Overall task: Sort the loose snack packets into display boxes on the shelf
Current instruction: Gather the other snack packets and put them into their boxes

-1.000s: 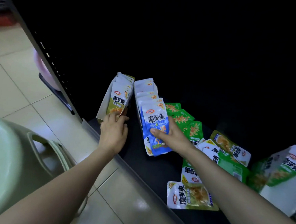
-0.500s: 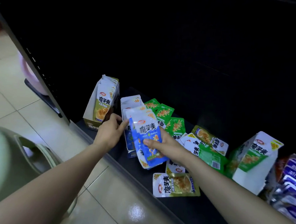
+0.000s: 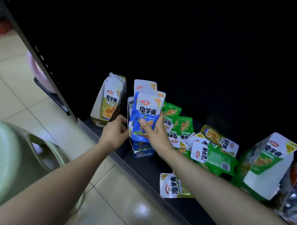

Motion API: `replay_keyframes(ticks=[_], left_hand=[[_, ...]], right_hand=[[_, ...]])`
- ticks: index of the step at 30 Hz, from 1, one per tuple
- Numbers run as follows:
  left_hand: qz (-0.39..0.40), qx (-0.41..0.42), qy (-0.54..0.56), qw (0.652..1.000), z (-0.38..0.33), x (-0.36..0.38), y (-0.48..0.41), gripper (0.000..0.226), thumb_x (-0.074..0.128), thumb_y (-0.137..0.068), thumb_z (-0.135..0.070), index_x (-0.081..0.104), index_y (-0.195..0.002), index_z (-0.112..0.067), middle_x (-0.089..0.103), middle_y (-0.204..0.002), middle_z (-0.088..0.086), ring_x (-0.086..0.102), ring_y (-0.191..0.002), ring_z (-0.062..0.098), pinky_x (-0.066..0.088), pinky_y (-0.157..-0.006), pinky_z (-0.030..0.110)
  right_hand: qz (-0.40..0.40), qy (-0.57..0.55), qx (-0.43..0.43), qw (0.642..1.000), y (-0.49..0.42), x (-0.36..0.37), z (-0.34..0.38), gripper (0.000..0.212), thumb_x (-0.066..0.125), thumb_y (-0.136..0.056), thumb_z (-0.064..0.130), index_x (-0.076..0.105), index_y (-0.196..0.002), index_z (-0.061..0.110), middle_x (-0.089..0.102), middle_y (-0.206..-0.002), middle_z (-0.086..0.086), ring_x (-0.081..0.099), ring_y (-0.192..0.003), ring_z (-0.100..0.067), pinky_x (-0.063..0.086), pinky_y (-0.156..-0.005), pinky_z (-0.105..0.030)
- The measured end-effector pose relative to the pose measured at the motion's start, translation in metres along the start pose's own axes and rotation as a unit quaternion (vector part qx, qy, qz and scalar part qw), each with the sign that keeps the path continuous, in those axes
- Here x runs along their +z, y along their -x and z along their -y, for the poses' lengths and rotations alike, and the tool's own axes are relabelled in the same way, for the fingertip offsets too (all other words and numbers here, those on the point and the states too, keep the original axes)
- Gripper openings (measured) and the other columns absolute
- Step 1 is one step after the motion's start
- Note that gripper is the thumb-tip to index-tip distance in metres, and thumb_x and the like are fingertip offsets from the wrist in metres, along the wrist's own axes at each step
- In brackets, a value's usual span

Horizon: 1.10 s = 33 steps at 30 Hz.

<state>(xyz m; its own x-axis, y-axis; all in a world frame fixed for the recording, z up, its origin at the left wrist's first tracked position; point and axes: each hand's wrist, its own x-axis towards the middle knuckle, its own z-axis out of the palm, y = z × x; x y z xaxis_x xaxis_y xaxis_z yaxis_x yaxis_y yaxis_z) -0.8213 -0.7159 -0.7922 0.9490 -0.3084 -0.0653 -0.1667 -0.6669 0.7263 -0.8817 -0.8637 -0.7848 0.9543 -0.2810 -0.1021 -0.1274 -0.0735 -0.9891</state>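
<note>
Right hand [image 3: 153, 135]: pinches a sheaf of blue packets [image 3: 147, 110], thumb on the front.
Left hand [image 3: 114, 132]: fingers curled on the blue box [image 3: 142, 151] wall.
Packets: upright on the shelf [image 3: 145, 172], half above the box mouth (not seated, I'd say).
Doing it well: brace the box, square the edges, slide straight down.
</note>
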Motion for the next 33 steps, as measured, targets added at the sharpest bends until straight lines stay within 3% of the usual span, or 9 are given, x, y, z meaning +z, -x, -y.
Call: replay_keyframes(ticks=[2,5,7,13,20,23,25,29,33], left_hand=[[0.013,0.007,0.025,1.000,0.003,-0.004,0.002,0.019,0.070,-0.086,-0.025,0.053,-0.094,-0.021,0.067,-0.067,0.000,0.065,-0.062,0.016,0.049,-0.064,0.032],[0.026,0.013,0.054,0.998,0.006,-0.006,0.003,0.015,0.065,-0.091,-0.025,0.054,-0.101,-0.023,0.069,-0.074,0.003,0.065,-0.064,0.015,0.054,-0.067,0.035],[0.023,0.026,0.052,0.998,0.006,-0.005,0.006,0.016,0.058,-0.095,-0.021,0.048,-0.108,-0.022,0.066,-0.077,0.001,0.064,-0.064,0.017,0.055,-0.069,0.043],[0.026,0.088,0.004,0.996,-0.006,0.001,0.011,0.024,0.063,-0.088,-0.020,0.044,-0.102,-0.019,0.059,-0.076,-0.002,0.057,-0.065,0.013,0.047,-0.063,0.036],[0.002,0.094,0.006,0.996,-0.007,0.003,0.014,0.063,0.069,-0.083,-0.015,0.028,-0.131,-0.016,0.051,-0.079,-0.015,0.058,-0.065,0.004,0.046,-0.061,0.033],[0.031,0.074,-0.003,0.997,-0.006,0.005,0.015,0.075,0.069,-0.083,-0.017,0.019,-0.139,-0.020,0.058,-0.082,-0.014,0.064,-0.072,0.009,0.053,-0.068,0.040],[0.049,0.066,-0.014,0.996,-0.006,0.007,0.016,0.078,0.068,-0.084,-0.016,0.016,-0.142,-0.021,0.061,-0.078,-0.011,0.065,-0.072,0.013,0.054,-0.070,0.044],[0.026,0.058,-0.024,0.998,-0.008,0.009,0.014,0.073,0.063,-0.085,-0.011,0.019,-0.143,-0.018,0.061,-0.077,-0.005,0.063,-0.070,0.017,0.050,-0.061,0.038],[-0.054,0.057,-0.063,0.995,-0.001,0.005,0.013,0.064,0.061,-0.085,-0.008,0.027,-0.139,-0.017,0.065,-0.110,0.008,0.064,-0.086,0.031,0.036,-0.063,0.033]], right_hand=[[-0.014,0.054,-0.006,0.998,-0.004,0.004,-0.009,0.063,0.063,-0.076,0.071,0.031,-0.127,0.053,0.046,-0.134,0.002,0.043,-0.128,-0.029,0.041,-0.103,-0.051],[-0.024,0.102,-0.035,0.994,-0.004,0.003,-0.010,0.054,0.063,-0.091,0.043,0.034,-0.133,0.026,0.036,-0.131,-0.003,0.030,-0.125,-0.024,0.030,-0.100,-0.035],[-0.031,0.155,-0.050,0.986,-0.003,0.001,-0.015,0.049,0.062,-0.093,0.039,0.037,-0.131,0.019,0.034,-0.127,-0.005,0.027,-0.118,-0.021,0.031,-0.097,-0.035],[-0.057,0.274,-0.130,0.951,-0.001,-0.004,-0.023,0.071,0.042,-0.081,0.066,0.047,-0.127,0.012,0.034,-0.113,0.008,0.023,-0.110,-0.007,0.021,-0.090,-0.026],[-0.028,0.355,-0.121,0.926,0.003,-0.018,-0.033,0.057,0.038,-0.089,0.049,0.046,-0.134,0.015,-0.002,-0.159,-0.002,-0.002,-0.143,-0.012,0.010,-0.113,-0.040],[0.019,0.298,-0.148,0.943,0.005,-0.026,-0.029,0.074,0.056,-0.094,0.034,0.011,-0.153,0.037,-0.017,-0.159,0.005,-0.008,-0.142,0.006,0.018,-0.110,-0.038],[0.044,0.261,-0.137,0.955,0.004,-0.030,-0.027,0.087,0.062,-0.094,0.024,-0.002,-0.151,0.042,-0.010,-0.161,0.003,-0.003,-0.129,0.024,0.026,-0.105,-0.032],[0.119,0.189,-0.077,0.972,0.002,-0.033,-0.026,0.084,0.060,-0.096,0.023,0.001,-0.154,0.039,0.041,-0.145,0.015,0.046,-0.122,0.004,0.045,-0.101,-0.035],[0.157,0.167,-0.061,0.971,-0.003,-0.019,-0.023,0.086,0.057,-0.098,0.017,-0.002,-0.152,0.044,0.040,-0.147,0.016,0.048,-0.124,-0.001,0.045,-0.102,-0.033]])
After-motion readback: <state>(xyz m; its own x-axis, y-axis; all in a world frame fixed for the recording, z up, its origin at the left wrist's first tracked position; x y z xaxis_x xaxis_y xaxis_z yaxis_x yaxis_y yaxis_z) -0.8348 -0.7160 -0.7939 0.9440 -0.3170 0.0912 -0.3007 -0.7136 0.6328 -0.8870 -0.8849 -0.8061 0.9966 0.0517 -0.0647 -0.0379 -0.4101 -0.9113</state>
